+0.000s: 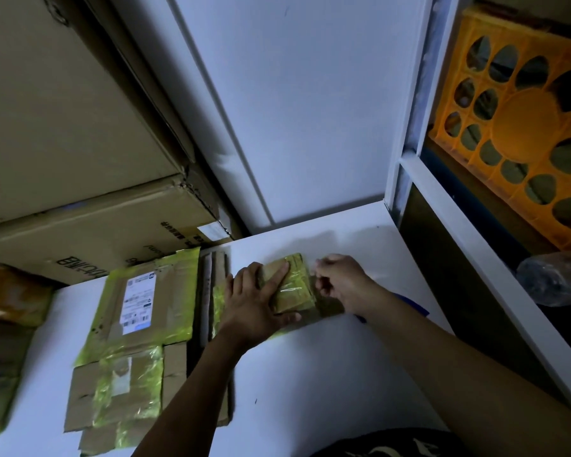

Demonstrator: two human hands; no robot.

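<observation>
A flattened cardboard box point(165, 291) with yellow-green tape and a white shipping label point(138, 301) lies on the left part of the tabletop point(327, 374). A second flattened piece point(83, 400) lies near the front edge. Large cardboard boxes point(80, 133) are stacked past the far left corner. Beyond the right edge, shelves hold an orange crate point(524, 127) and a clear plastic bag point(554, 278).

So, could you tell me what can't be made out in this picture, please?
Head view, label: print too small to read.
Head view, parcel: near side hidden under the left hand.
Head view, right hand: whether it holds anything is blurred.
Head view, plastic bag: cut off by the right edge.
</observation>
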